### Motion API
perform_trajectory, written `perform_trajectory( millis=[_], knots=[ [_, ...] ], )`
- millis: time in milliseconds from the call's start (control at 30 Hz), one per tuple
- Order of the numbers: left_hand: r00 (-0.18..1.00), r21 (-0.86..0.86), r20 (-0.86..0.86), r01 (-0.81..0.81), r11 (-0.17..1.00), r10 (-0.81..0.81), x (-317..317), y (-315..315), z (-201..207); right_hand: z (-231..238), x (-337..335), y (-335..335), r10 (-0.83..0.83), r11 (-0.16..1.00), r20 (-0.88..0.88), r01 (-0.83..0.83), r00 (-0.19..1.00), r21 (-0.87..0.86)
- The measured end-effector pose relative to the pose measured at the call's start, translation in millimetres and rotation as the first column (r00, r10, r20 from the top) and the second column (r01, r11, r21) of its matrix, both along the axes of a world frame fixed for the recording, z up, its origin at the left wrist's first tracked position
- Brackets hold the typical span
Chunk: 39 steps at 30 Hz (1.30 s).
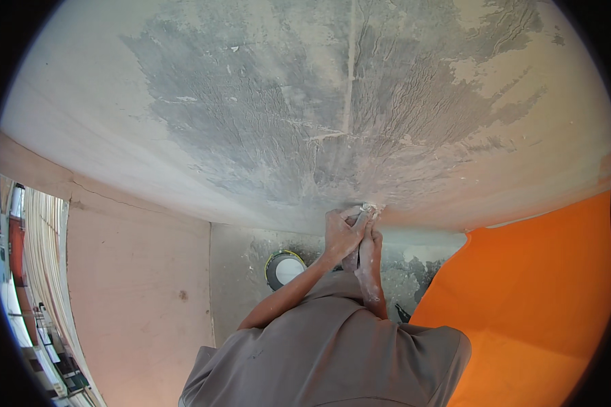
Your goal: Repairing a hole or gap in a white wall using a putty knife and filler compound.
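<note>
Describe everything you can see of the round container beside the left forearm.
The container is round and dark, with a thin yellowish line along part of its rim; its material is unclear. It is open, and inside shows a smooth-looking white surface, liquid or paste, I cannot tell. It seems to stand upright on the blotched grey floor. The left forearm passes close by its lower right edge; neither of the hands touches it.

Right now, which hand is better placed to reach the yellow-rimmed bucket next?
Left, likely. The bucket sits to the left of both; the left hand is nearer it in view, the right hand farther across. Actual depth is unclear.
</note>
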<state>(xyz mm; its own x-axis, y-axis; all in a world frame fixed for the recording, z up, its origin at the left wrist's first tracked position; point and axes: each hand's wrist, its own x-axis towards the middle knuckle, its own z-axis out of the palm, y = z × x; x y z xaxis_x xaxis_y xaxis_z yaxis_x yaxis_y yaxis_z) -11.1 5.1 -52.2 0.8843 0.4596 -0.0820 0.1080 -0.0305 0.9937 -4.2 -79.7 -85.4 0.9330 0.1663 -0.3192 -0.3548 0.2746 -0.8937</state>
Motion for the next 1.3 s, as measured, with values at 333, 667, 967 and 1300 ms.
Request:
perform_trajectory(
  millis=[333, 667, 967, 1300],
  knots=[
    [0.968, -0.162, 0.247, 0.005, 0.987, 0.036, 16.8, -6.6, 53.1, 56.9, 34.4, -1.0, 0.052, 0.997, 0.189, -0.063, 0.981, 0.053],
    [0.975, -0.068, 0.185, 0.139, 0.988, -0.124, 15.4, 5.1, 65.1, 73.8, 15.9, -19.6, 0.058, 0.960, 0.079, -0.033, 0.995, -0.278],
    [0.973, 0.129, 0.149, 0.161, 0.979, -0.179, -42.0, 51.2, 31.9, 80.5, -6.1, -37.2, 0.347, 0.732, 0.399, 0.022, 0.849, -0.681],
    [0.946, 0.328, -0.300, -0.016, 0.944, 0.120, -269.0, 189.6, -88.2, -95.1, -42.3, -73.7, 0.288, 0.105, 0.299, 0.280, 0.910, -0.954]
  ],
)
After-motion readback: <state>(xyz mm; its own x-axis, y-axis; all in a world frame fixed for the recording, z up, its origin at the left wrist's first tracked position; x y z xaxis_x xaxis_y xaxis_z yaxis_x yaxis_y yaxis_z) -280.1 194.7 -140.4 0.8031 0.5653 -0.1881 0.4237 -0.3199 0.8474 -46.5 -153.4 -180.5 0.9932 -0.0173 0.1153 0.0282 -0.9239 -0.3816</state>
